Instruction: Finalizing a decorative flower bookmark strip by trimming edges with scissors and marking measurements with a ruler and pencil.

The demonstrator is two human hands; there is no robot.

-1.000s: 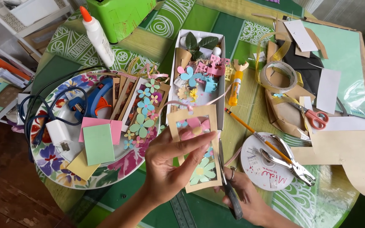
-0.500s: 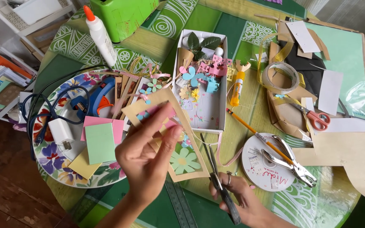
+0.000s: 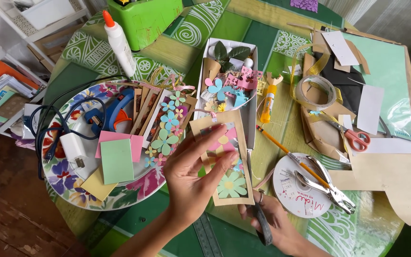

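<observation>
A: On the round table (image 3: 243, 28), under a green patterned cloth, what are the largest items?

B: At the left edge sits a floral plate (image 3: 134, 192) carrying a blue glue gun (image 3: 110, 112), a white plug (image 3: 74, 146) and pink and green paper squares (image 3: 116, 154). At centre is a white tray (image 3: 250, 90) of paper flowers and leaves.

A: And the hands?

B: The left hand (image 3: 191, 176) holds a tan card strip (image 3: 224, 157) decorated with paper flowers — fingers closed on its left edge, thumb beneath. The strip stands tilted above the cloth, just in front of the tray.

A: The right hand?

B: The right hand (image 3: 274, 223) is wrapped around dark-handled scissors (image 3: 260, 214) — blades pointing up along the strip's right edge. Whether they touch it cannot be determined.

A: Smaller items?

B: A tape roll (image 3: 316, 93), a round white disc (image 3: 303, 192), a metal punch (image 3: 329, 188), orange-handled scissors (image 3: 355, 139), a pencil (image 3: 284, 150)
</observation>
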